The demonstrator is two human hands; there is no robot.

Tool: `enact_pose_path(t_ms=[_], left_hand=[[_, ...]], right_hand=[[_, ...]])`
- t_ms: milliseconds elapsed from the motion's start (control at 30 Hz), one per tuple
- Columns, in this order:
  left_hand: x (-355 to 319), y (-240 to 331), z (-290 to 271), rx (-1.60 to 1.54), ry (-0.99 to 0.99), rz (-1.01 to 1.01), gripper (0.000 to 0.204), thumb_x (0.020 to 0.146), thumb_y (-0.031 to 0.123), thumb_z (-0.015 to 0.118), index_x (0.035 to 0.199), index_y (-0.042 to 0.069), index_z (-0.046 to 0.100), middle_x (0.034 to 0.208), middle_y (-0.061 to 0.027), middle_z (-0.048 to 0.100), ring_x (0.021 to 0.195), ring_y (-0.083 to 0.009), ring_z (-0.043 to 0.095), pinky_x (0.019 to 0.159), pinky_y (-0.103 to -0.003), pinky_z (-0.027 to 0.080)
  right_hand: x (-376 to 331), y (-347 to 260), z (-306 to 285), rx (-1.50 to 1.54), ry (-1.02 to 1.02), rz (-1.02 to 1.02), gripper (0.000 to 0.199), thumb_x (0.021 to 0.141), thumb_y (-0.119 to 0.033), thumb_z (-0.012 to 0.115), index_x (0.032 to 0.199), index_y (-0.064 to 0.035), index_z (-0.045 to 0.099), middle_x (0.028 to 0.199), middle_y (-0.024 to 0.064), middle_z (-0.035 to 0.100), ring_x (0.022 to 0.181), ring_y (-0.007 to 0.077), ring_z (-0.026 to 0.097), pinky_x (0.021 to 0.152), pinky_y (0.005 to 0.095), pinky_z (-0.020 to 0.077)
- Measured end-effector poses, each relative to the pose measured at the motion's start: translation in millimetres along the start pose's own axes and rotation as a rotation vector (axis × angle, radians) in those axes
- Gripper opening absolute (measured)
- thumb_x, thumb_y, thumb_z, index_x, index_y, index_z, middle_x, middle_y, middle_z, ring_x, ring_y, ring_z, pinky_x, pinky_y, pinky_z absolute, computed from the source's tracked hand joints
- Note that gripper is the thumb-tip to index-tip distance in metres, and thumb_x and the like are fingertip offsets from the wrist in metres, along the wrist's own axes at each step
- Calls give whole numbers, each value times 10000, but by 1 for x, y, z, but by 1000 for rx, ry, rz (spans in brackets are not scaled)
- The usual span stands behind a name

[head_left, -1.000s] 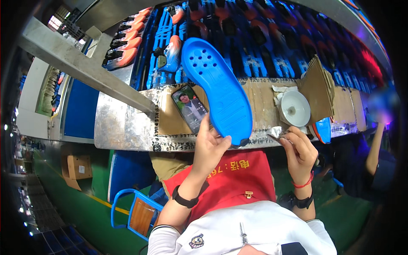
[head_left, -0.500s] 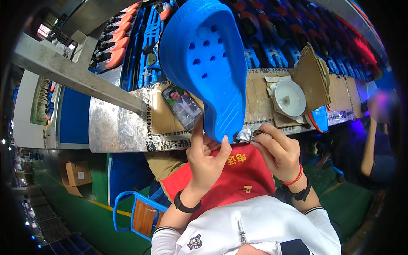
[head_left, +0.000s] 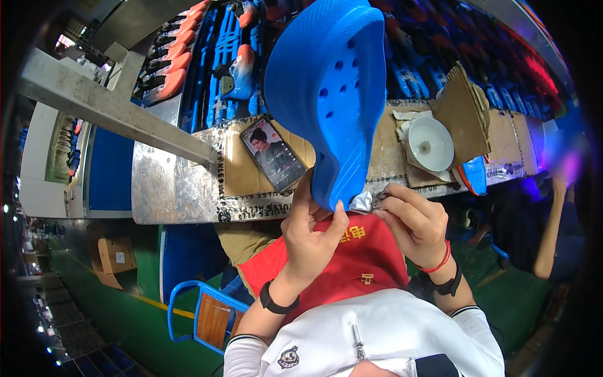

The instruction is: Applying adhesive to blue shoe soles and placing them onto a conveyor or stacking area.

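Note:
A large blue moulded piece (head_left: 348, 125) stands tilted up from the table's near edge, its broad curved end away from me. It has several round holes and a narrow end with slanting ridges. My left hand (head_left: 314, 232) is closed on that narrow end, thumb in front and fingers behind it. Just to the right, my right hand (head_left: 414, 223) pinches a small crumpled white rag (head_left: 362, 202) close beside the same end. A small dark bit shows at the right fingertips, too small to name. Whether the rag touches the blue piece is unclear.
A phone (head_left: 274, 154) with a lit screen lies on cardboard at left. To the right sit a white bowl (head_left: 429, 146) and a bent cardboard flap (head_left: 461, 113). Blue and orange strapped pieces (head_left: 239, 75) line the back. A metal bar (head_left: 113, 103) crosses the left; another person (head_left: 534, 220) is at right.
The blue piece has swung right and slightly down with my left hand, uncovering a blue and orange piece behind. My right hand has shifted slightly right. The phone's picture is different.

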State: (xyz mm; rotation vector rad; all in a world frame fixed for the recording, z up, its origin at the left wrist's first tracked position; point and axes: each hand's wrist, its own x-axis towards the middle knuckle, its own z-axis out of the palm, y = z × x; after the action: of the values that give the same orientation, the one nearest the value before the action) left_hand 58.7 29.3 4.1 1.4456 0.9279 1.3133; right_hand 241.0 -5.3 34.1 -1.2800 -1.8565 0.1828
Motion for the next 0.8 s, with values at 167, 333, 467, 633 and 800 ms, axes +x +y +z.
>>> enact_pose_path(t_ms=[167,333,467,633,800], left_hand=[[0,1,1,-5,-2,-8,630,881,-56,615,1440,-65,326,1138,-171,659,1013,-175,659,862,-301,552],[-2,0,1,10,-19,-14,617,880,-62,614,1436,-55,347,1123,-150,659,984,-150,658,837,-273,545],[-3,-2,-2,47,-88,-11,712,873,-95,602,1481,-32,238,1186,-180,621,1034,-187,648,863,-307,551],[-3,-2,-3,51,-107,-19,718,871,-91,608,1485,-23,240,1162,-178,634,1016,-193,658,871,-316,552],[-3,-1,-2,68,-90,1,714,868,-89,614,1481,-23,255,1155,-176,638,1016,-197,661,881,-322,552]], right_hand=[[-1,0,3,-92,30,-19,191,729,-25,788,882,-11,673,937,163,683,625,275,674,519,315,528],[-2,-1,3,-163,32,-22,198,726,-31,791,880,-8,670,936,165,683,614,268,668,509,310,518],[-4,-1,1,-202,22,3,207,716,-26,793,879,-7,667,938,168,681,618,268,666,515,311,513],[-5,0,-1,-198,15,-3,210,712,-11,788,883,-5,667,941,167,678,631,273,666,525,310,515],[-5,-2,-4,-192,21,18,203,715,2,781,882,-4,667,934,168,673,636,280,665,531,311,516]])
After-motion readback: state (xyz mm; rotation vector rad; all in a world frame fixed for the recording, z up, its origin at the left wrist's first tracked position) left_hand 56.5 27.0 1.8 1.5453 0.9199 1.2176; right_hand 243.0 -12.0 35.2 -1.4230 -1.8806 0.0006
